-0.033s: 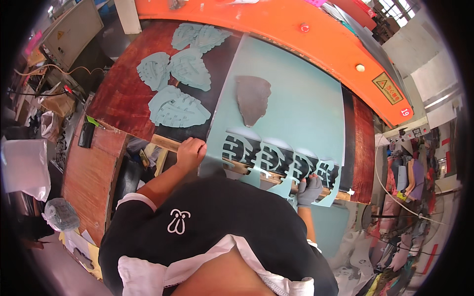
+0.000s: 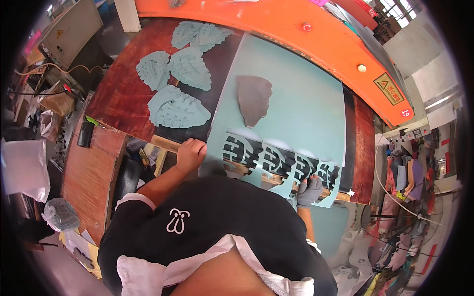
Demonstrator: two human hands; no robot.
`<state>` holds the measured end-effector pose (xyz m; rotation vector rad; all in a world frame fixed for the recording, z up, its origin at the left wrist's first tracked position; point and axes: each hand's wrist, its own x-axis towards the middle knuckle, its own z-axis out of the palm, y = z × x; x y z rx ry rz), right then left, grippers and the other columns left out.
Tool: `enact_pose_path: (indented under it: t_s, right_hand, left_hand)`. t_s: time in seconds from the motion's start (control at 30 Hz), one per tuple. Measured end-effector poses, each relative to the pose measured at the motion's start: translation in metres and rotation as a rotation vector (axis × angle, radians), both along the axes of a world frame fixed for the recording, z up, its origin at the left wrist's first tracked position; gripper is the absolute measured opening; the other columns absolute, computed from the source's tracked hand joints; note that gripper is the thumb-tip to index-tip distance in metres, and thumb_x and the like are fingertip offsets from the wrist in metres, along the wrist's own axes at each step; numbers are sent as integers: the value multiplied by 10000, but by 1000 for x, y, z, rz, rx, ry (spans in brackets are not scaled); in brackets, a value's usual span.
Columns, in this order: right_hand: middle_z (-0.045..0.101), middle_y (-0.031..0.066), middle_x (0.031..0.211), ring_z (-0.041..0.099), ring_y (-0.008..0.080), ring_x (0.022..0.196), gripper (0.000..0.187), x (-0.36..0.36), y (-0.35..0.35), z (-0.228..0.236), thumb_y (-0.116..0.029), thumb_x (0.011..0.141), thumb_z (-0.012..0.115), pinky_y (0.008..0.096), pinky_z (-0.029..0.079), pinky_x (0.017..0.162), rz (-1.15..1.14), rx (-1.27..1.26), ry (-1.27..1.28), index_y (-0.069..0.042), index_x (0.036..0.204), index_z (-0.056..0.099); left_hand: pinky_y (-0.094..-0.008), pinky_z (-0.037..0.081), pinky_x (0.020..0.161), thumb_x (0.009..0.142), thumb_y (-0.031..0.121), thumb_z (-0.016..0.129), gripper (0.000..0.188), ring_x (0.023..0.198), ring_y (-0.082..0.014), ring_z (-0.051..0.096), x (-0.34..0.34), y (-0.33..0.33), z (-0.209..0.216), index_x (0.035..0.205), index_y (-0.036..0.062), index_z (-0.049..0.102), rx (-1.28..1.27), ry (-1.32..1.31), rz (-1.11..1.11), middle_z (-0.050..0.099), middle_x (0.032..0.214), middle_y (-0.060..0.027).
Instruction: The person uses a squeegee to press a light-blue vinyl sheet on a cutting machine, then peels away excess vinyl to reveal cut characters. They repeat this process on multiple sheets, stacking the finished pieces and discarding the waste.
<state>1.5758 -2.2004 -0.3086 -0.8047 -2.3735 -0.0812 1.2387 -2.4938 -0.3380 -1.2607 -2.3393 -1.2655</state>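
Observation:
A pale blue-green sheet [image 2: 296, 93] lies over the table and hangs past its front edge. A row of cut-out openings [image 2: 269, 158] runs along its near part, leaving thin webs between them. My right hand [image 2: 310, 191], in a grey glove with bare fingertips, is closed on the cut near edge of this sheet. My bare left hand [image 2: 191, 154] rests at the table's front edge beside the sheet's left side. Its fingers are curled, and what they grip is hidden. On the sheet sits a dark brown-grey flat piece [image 2: 253, 100] with one wavy side.
Several stacks of pale blue-green cut pieces [image 2: 178, 107] lie on the dark red board [image 2: 116, 101] to the left. An orange machine beam [image 2: 276, 19] with a red button spans the far side. A wooden side table [image 2: 91, 172] stands at left; hanging scraps [image 2: 405, 177] are at right.

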Motion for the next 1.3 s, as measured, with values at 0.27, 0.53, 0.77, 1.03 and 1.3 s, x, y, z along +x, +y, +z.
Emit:
enact_pose_path:
  t_s: [0.27, 0.53, 0.77, 1.03, 1.3]
  right_hand:
    - [570, 197, 965, 545, 377, 913, 277, -7, -6, -10, -262, 844, 485, 469, 424, 777, -163, 69, -7, 0, 883, 568]
    - [580, 172, 966, 552, 354, 915, 255, -9, -5, -4, -255, 857, 463, 455, 406, 764, -128, 57, -6, -23, 887, 564]
    - [593, 138, 886, 571, 334, 831, 161, -10, 3, -21, -173, 744, 522, 447, 419, 719, -95, 163, 143, -34, 816, 561]
    - [621, 151, 882, 590, 351, 844, 226, -12, 22, -28, -216, 743, 610, 461, 445, 694, -28, 89, 158, -54, 900, 599]
    - [586, 174, 747, 560, 303, 691, 288, 35, 102, 89, -229, 916, 442, 393, 432, 658, 90, -143, 942, 18, 823, 557]
  left_hand:
    - [-391, 420, 539, 775, 127, 613, 90, 612, -264, 524, -9, -2, -9, 702, 113, 563, -42, -14, -34, 521, 643, -42]
    - [-373, 406, 498, 749, 108, 645, 137, 569, -265, 500, -14, -2, 6, 682, 84, 528, 37, 22, -94, 499, 612, -54]
    - [-372, 410, 498, 749, 129, 653, 179, 555, -265, 499, -6, 3, -9, 650, 79, 513, 157, 191, -31, 521, 612, -57]
    - [-448, 427, 569, 784, 212, 662, 236, 631, -327, 528, 4, 12, -37, 656, 84, 511, 109, 237, 178, 541, 644, -101]
    - [-451, 427, 606, 816, 221, 631, 285, 647, -350, 524, 9, 13, -57, 631, 66, 480, 126, 218, 239, 521, 625, -118]
